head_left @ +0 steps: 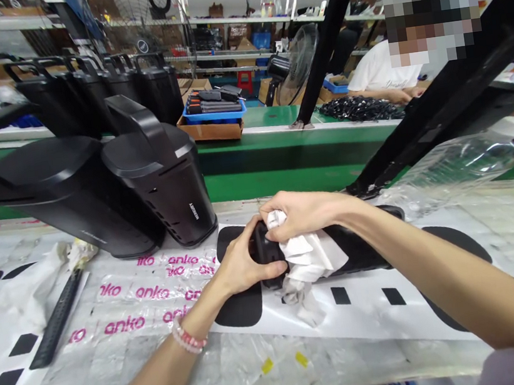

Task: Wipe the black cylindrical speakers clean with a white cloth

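Note:
A black plastic housing (359,248) lies on its side on a white sheet with black shapes. My left hand (242,265) is closed around the left end of the housing, thumb near me and fingers on the far side. My right hand (295,211) pinches a crumpled white cloth or tissue (315,254) and presses it against that same end. The cloth hangs over the housing's near side onto the sheet (310,308). My right forearm crosses over the housing and hides part of it.
Two tall black housings with handles (159,167) stand at the left, with more behind. A black-handled brush-like tool (58,319) lies at far left. A clear plastic bottle (462,165) lies at right. Beyond the green conveyor (278,174), a person sits by black parts (359,108).

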A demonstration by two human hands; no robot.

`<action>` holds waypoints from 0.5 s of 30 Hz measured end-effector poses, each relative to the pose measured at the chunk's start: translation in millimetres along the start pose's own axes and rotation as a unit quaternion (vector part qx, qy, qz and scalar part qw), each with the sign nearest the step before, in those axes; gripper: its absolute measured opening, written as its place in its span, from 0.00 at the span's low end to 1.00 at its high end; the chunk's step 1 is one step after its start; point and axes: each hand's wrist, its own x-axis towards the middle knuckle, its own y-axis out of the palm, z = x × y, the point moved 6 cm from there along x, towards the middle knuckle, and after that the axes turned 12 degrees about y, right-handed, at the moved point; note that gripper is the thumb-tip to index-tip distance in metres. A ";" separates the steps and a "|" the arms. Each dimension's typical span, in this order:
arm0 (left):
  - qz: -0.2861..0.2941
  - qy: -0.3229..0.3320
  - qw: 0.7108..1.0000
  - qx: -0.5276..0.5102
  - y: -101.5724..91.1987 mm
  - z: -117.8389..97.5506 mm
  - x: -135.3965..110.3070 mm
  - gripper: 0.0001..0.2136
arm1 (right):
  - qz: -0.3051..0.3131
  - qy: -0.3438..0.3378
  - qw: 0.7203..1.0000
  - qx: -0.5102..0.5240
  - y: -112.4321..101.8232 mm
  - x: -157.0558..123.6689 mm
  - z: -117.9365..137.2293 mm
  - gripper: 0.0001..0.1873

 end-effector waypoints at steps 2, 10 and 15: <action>-0.002 -0.002 1.000 -0.003 -0.1 0.1 -0.1 0.40 | -0.011 0.006 1.000 0.007 -1.7 0.2 -0.6 0.06; -0.007 -0.010 1.000 0.008 -0.2 -0.3 -0.2 0.39 | -0.021 0.025 0.999 0.007 -3.0 0.6 -0.5 0.05; -0.003 -0.005 1.000 0.013 -0.1 -1.9 -0.2 0.39 | -0.008 0.015 1.000 -0.003 -2.2 0.8 1.5 0.06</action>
